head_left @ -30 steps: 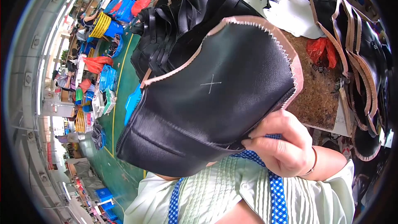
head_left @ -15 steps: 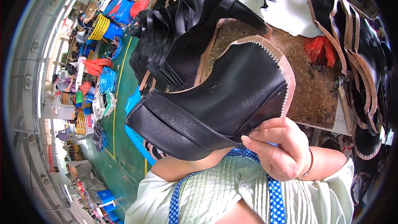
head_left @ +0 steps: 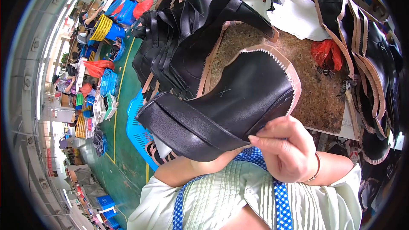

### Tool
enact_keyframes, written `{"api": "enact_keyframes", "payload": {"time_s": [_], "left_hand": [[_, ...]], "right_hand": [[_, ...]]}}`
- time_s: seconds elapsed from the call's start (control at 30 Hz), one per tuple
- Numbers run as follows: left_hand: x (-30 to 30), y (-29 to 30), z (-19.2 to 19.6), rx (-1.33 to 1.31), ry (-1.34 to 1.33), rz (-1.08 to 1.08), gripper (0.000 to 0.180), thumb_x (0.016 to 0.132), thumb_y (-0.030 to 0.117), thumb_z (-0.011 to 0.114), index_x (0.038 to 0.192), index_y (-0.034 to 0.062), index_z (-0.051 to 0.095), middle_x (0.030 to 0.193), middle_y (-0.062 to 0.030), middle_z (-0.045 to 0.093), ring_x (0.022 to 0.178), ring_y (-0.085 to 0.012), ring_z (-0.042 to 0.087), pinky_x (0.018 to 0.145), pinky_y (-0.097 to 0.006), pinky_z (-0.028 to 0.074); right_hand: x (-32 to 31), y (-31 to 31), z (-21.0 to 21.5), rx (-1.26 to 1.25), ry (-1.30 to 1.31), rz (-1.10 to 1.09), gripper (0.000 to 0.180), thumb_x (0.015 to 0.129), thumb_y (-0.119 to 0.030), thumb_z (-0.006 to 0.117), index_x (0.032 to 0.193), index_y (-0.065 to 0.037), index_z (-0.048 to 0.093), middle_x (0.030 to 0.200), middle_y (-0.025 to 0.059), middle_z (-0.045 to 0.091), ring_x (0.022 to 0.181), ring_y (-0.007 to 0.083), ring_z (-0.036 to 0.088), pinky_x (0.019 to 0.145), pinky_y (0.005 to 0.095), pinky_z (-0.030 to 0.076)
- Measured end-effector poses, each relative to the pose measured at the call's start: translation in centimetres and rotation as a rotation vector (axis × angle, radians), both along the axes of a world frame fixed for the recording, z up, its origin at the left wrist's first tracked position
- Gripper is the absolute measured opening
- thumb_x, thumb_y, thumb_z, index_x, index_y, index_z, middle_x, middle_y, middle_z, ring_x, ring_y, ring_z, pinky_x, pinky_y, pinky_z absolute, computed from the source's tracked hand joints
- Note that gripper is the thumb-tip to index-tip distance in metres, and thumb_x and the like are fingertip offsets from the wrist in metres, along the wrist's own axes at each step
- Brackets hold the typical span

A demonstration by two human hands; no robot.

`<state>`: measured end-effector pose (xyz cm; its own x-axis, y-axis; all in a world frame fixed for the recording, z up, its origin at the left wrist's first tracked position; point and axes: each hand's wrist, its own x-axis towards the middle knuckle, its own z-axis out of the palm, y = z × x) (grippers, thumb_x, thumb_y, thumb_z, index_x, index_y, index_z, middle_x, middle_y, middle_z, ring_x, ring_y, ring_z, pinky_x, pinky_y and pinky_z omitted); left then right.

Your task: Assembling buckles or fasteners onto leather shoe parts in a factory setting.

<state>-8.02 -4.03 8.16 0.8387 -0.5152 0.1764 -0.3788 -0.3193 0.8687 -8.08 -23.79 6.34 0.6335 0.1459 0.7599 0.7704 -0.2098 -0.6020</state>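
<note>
I hold a curved black leather shoe upper with a pink zigzag-cut edge and a small chalk cross, close in front of my chest. My right hand pinches its lower right edge between thumb and fingers; a thin bracelet sits on that wrist. My left forearm runs under the piece, and the leather hides the left hand. Behind the piece a stack of similar black uppers lies fanned out on the workbench.
The brown workbench carries white sheet material, a red plastic bag and more black uppers along its right side. A blue crate stands on the green floor to my left, with coloured baskets farther off.
The leather upper has dropped and tipped flatter, uncovering the stack and the bench behind it. My right hand has shifted its pinch along the lower edge.
</note>
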Motion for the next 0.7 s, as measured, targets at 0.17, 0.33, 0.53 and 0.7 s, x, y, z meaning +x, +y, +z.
{"api": "enact_keyframes", "payload": {"time_s": [0.17, 0.33, 0.53, 0.7], "left_hand": [[0.3, -0.1, -0.3, -0.083, -0.196, 0.13, 0.02, 0.081, -0.001, 0.075, 0.101, 0.0026, 0.073, 0.098, -0.0109, 0.072, 0.086, -0.0262, 0.07, 0.075, -0.035, 0.055], [1.3, 1.0, 2.8, 0.712, -0.93, -0.094, 0.033, 0.069, 0.023, 0.06, 0.096, 0.0071, 0.069, 0.1, -0.0112, 0.063, 0.091, -0.0294, 0.064, 0.083, -0.042, 0.052], [0.9, 0.2, 5.6, 0.745, -1.082, 0.113, 0.031, 0.074, 0.02, 0.06, 0.098, 0.0016, 0.066, 0.1, -0.0159, 0.067, 0.088, -0.0285, 0.066, 0.08, -0.038, 0.053], [1.2, 1.8, 5.0, 0.7, -1.143, 0.209, 0.024, 0.074, 0.014, 0.063, 0.091, -0.0023, 0.067, 0.099, -0.0179, 0.067, 0.088, -0.0306, 0.067, 0.079, -0.039, 0.055]], "right_hand": [[0.5, 0.1, 0.1, -0.018, 0.091, -0.111, 0.028, 0.07, 0.008, 0.073, 0.097, 0.002, 0.07, 0.093, 0.0122, 0.062, 0.077, 0.0258, 0.063, 0.065, 0.0327, 0.053], [2.5, 0.6, 1.7, -0.648, -0.805, -0.423, 0.036, 0.086, -0.021, 0.06, 0.121, -0.028, 0.063, 0.124, 0.0082, 0.053, 0.118, 0.0376, 0.048, 0.104, 0.0602, 0.041], [2.6, 10.8, -3.5, -0.638, -0.683, -1.04, 0.01, 0.082, -0.021, 0.064, 0.082, -0.014, 0.071, 0.11, -0.0001, 0.064, 0.126, 0.0355, 0.048, 0.109, 0.0686, 0.024], [5.6, 3.4, 5.6, -0.661, -0.394, -0.086, 0.023, 0.087, -0.014, 0.054, 0.1, 0.003, 0.063, 0.122, 0.0183, 0.064, 0.123, 0.0307, 0.058, 0.11, 0.0455, 0.038]]}}
